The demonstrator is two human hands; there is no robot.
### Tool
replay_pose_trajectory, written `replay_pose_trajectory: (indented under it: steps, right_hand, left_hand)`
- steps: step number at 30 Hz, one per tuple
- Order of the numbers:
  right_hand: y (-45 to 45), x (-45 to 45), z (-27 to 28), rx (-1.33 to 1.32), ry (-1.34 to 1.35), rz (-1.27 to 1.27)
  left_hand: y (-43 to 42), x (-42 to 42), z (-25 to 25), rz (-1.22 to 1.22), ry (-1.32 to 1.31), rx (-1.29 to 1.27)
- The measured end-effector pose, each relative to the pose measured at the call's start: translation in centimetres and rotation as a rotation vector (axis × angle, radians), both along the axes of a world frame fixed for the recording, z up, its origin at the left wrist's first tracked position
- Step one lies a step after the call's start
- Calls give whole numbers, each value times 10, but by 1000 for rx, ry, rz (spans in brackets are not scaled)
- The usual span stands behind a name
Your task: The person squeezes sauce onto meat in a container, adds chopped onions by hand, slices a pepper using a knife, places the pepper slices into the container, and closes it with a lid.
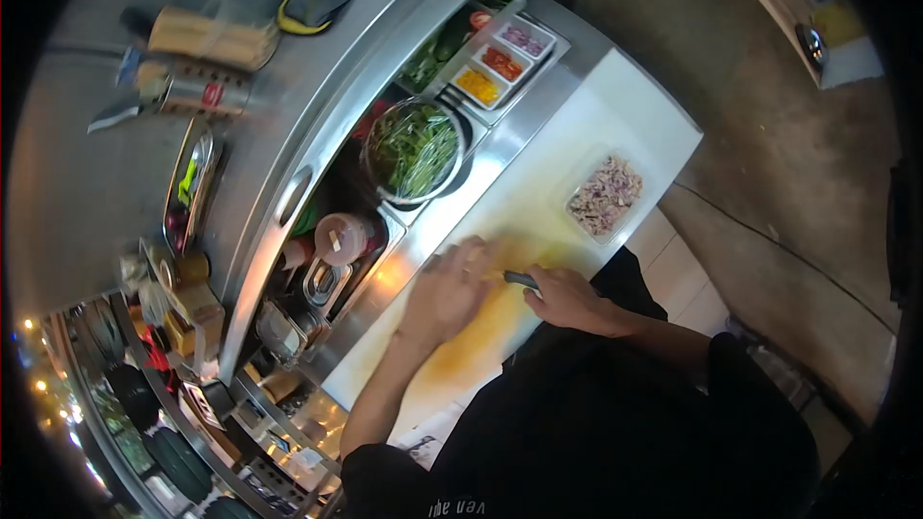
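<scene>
My right hand [567,301] is closed around the dark handle of a knife [521,280], low over the white cutting board [524,187]. Its blade is hard to make out. To the left of it, my left hand [450,290] is over the board, blurred, its fingers pointing toward the knife; whether it holds anything is unclear. Yellow-orange stains spread over the board around both hands. Farther right on the board sits a clear container [606,195] of chopped purple-white pieces.
Behind the board are a wrapped bowl of greens [414,151], small trays of diced vegetables [501,63] and a lidded tub [341,238]. A curved metal edge [298,187] runs along the counter. Another knife [115,116] lies at upper left.
</scene>
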State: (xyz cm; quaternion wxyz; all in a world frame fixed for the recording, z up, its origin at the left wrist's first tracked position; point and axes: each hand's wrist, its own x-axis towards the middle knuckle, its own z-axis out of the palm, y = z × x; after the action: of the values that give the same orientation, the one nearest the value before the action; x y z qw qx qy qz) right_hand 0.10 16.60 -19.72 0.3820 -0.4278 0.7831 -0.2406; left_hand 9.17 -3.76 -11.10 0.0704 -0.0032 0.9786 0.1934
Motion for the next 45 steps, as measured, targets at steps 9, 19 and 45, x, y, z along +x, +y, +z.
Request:
replay_pose_trajectory:
  steps: [9,19,45]
  right_hand:
    - [55,-75,18,-119,-7,-12]
    - [181,-215,4,-115,-87,-597]
    - [154,-90,-1,-108,34,-130]
  left_hand:
    - [-121,-198,-77,406,193,45]
    - [-230,-343,-145,544,137,-427]
    - [191,56,-184,1468,187,652]
